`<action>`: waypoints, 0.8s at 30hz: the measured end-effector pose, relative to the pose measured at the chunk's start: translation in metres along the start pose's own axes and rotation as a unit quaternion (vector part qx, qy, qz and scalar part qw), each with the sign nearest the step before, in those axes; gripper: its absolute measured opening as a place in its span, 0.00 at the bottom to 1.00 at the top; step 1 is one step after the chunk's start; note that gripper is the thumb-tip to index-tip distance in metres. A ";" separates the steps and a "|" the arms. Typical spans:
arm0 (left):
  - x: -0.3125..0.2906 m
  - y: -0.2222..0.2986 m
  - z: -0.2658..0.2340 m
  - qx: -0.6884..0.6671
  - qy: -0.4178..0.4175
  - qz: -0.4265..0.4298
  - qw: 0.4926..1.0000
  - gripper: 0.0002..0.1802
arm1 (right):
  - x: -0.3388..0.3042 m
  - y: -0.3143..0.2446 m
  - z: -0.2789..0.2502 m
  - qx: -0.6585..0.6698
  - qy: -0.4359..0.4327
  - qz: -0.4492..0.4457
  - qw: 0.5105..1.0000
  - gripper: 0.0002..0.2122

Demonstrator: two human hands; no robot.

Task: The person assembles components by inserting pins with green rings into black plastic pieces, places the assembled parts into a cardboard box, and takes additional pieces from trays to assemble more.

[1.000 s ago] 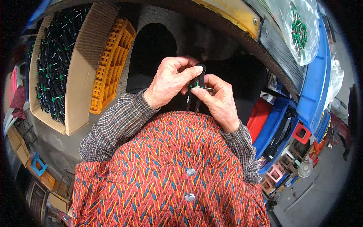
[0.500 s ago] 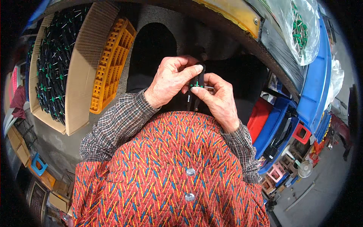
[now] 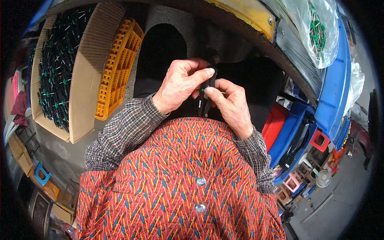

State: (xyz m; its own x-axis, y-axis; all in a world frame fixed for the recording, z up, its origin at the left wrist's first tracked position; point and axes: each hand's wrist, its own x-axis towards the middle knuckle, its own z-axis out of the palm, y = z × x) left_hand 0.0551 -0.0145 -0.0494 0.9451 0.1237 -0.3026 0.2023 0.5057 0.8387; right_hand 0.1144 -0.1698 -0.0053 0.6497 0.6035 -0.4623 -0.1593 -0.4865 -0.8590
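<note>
In front of my lap, my left hand pinches the upper end of a slim black two-legged tool between thumb and fingers. Its legs hang down side by side, one with white print. At the tool's middle, my right hand grips a small green piece with a thin metal pin, thumb pressed over it. The right thumb hides most of the green piece, and the pin's tip pokes out beside the right fingers. Whether the pin passes through the black tool cannot be made out.
At left stands a cardboard box full of black tools with green parts, beside an orange plastic crate. A clear bag of green-headed pins lies at upper right by a blue tray. The dark table edge curves overhead.
My right thumb has shifted over the green piece, which shows less now and seems turned. The lower legs of the black tool have moved slightly. My left hand stays put.
</note>
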 end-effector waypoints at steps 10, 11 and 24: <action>-0.001 0.001 -0.001 -0.002 -0.012 -0.006 1.000 0.10 | -0.004 0.000 0.004 0.089 -0.010 -0.015 0.996 0.10; -0.001 0.001 -0.002 0.000 -0.011 -0.009 1.000 0.10 | -0.005 -0.001 0.004 0.099 -0.009 -0.014 0.995 0.11; -0.002 -0.001 -0.002 -0.032 0.011 -0.014 0.999 0.10 | -0.008 -0.001 0.004 0.123 -0.014 0.017 0.992 0.11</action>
State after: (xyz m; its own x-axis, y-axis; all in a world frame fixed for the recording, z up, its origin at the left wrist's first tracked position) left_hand 0.0528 -0.0138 -0.0508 0.9330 0.1278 -0.3365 0.2109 0.5635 0.7988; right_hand 0.1062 -0.1718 -0.0017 0.6198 0.6086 -0.4955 -0.3601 -0.3404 -0.8686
